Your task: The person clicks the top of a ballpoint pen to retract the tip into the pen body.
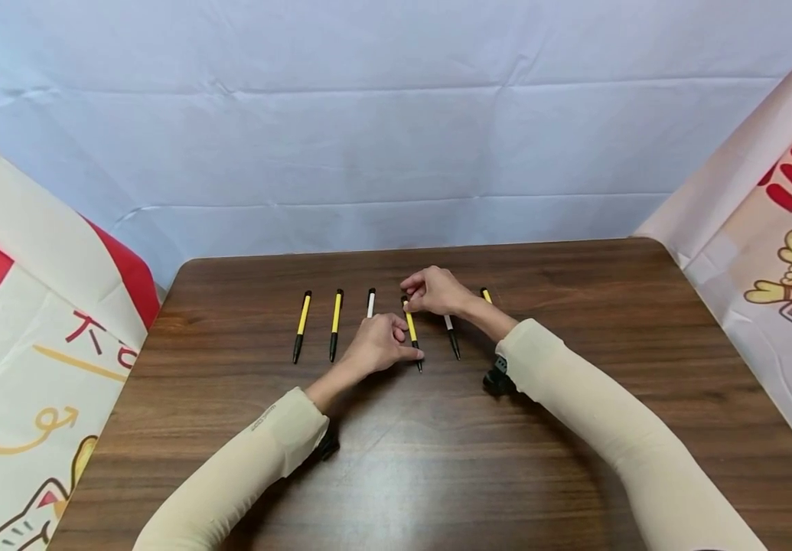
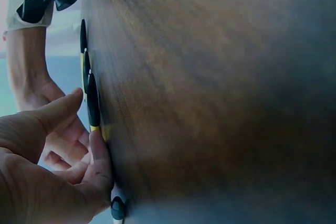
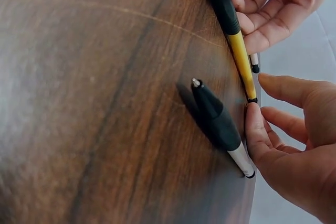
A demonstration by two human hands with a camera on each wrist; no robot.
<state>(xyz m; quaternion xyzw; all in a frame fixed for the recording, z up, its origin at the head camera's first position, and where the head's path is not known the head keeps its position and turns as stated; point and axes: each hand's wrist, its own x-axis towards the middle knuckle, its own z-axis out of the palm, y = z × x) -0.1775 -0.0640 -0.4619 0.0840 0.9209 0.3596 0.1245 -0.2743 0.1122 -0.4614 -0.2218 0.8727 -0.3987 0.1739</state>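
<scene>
A yellow pen with a black grip (image 1: 411, 325) lies on the table between the two hands, tip toward me. My left hand (image 1: 380, 344) is at its lower half. In the left wrist view the thumb (image 2: 65, 109) and index finger (image 2: 98, 153) stand spread, with the black grip showing between them. The right hand (image 1: 433, 292) is at the pen's far end. Its thumb (image 3: 253, 124) sits right at that end and the index finger (image 3: 286, 87) is held apart from it. A white pen (image 1: 452, 337) lies under the right wrist, partly hidden.
Two yellow pens, one farther left (image 1: 302, 325) and one nearer (image 1: 337, 325), lie side by side. Another white pen (image 1: 371, 301) is partly behind the left hand. Past the right wrist shows the end of a yellow pen (image 1: 485, 294). A pale cloth (image 1: 396, 153) hangs behind the wooden table (image 1: 396, 474).
</scene>
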